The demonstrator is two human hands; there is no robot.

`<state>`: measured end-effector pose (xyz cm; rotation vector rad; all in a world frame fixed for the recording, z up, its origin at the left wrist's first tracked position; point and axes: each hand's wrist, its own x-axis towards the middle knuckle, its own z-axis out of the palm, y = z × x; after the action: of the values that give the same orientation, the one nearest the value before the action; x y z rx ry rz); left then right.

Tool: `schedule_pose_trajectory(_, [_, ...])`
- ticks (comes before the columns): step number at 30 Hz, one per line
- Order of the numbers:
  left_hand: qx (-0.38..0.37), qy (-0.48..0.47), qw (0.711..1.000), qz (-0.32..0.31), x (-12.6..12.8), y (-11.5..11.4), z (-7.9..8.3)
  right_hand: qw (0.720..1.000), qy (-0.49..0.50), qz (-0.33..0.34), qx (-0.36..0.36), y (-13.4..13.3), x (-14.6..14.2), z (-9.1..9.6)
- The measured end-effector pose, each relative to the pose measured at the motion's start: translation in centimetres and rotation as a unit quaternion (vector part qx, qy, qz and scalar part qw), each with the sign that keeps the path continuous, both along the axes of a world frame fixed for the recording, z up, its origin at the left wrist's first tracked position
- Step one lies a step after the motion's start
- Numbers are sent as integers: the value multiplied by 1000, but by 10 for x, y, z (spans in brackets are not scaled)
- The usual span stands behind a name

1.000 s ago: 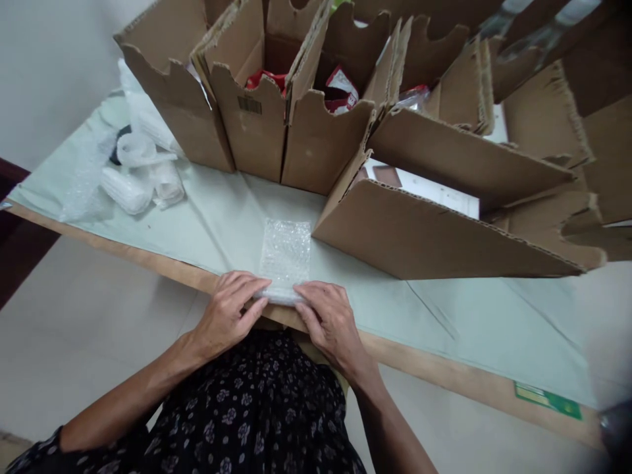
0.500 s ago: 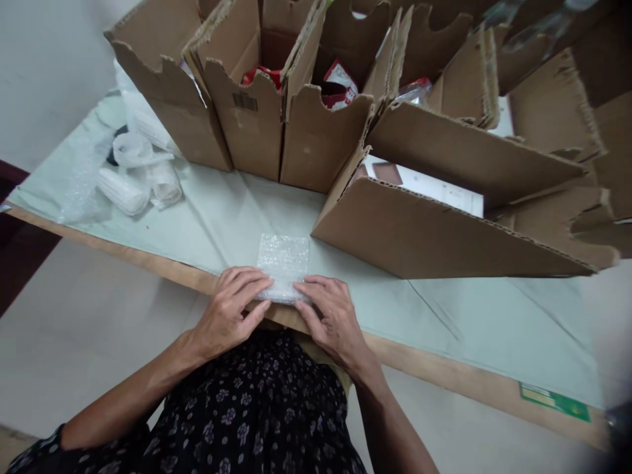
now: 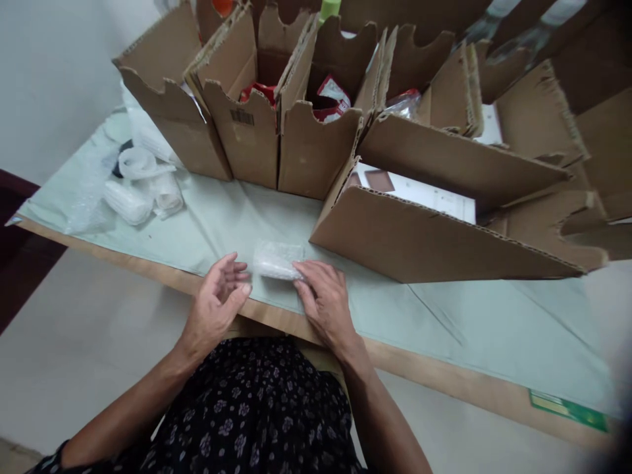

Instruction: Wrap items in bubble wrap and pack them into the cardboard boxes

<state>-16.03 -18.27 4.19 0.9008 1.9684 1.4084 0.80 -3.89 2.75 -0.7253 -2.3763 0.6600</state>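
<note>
A small piece of clear bubble wrap (image 3: pixel 277 261), partly rolled up, lies on the pale green cloth near the table's front edge. My right hand (image 3: pixel 323 296) has its fingers and thumb at the right end of the roll. To the left of the wrap, my left hand (image 3: pixel 217 296) is raised off it, fingers curved and thumb apart, with nothing in it. The wrap's far flap still lies flat behind the rolled part. Whether anything is inside the roll cannot be made out.
Cardboard bins (image 3: pixel 251 145) line the back, some holding red packets. A longer cardboard bin (image 3: pixel 434 247) with a white box (image 3: pixel 419 191) stands at right. Several bubble wrap rolls (image 3: pixel 129 201) lie at left. A green label (image 3: pixel 567 409) is on the front edge.
The bubble wrap has been rolled away from the table edge, and its flat part is shorter. My left hand has let go and moved left; my right hand stays at the right end.
</note>
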Motion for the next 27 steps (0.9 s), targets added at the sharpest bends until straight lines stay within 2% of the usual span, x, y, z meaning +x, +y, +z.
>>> schedule_pose_trajectory(2, [8, -124, 992, -33, 6, -5, 2, 999, 23, 18, -26, -6, 4, 7])
schedule_pose_trajectory(5, [9, -209, 974, -82, 14, -1, 5, 995, 12, 67, -69, -16, 14, 20])
schedule_pose_trajectory(7, [2, -225, 969, -101, 18, 4, 6, 994, 13, 49, -96, -19, 24, 25])
schedule_pose_trajectory(10, [8, -225, 967, -121, 26, 6, 5, 985, 43, -26, -165, -21, 42, 24])
schedule_pose_trajectory(13, [29, -228, 966, -122, 36, 8, -2, 953, 89, -6, -290, -24, 59, 21])
schedule_pose_trajectory(15, [37, -242, 961, -126, 44, 12, -8, 939, 107, 6, -327, -26, 70, 24])
schedule_pose_trajectory(18, [67, -250, 950, -173, 52, 23, -15, 956, 102, -33, -275, -24, 93, 49])
schedule_pose_trajectory(21, [119, -210, 950, -197, 52, 34, -21, 973, 117, -112, -166, -5, 126, 99])
schedule_pose_trajectory(24, [105, -147, 966, -184, 48, 38, -30, 958, 148, -243, -29, 34, 150, 156])
schedule_pose_trajectory(26, [82, -85, 976, -184, 47, 37, -35, 951, 88, -288, 74, 69, 154, 186])
schedule_pose_trajectory(27, [76, -49, 978, -189, 47, 37, -37, 953, 17, -285, 104, 87, 152, 198])
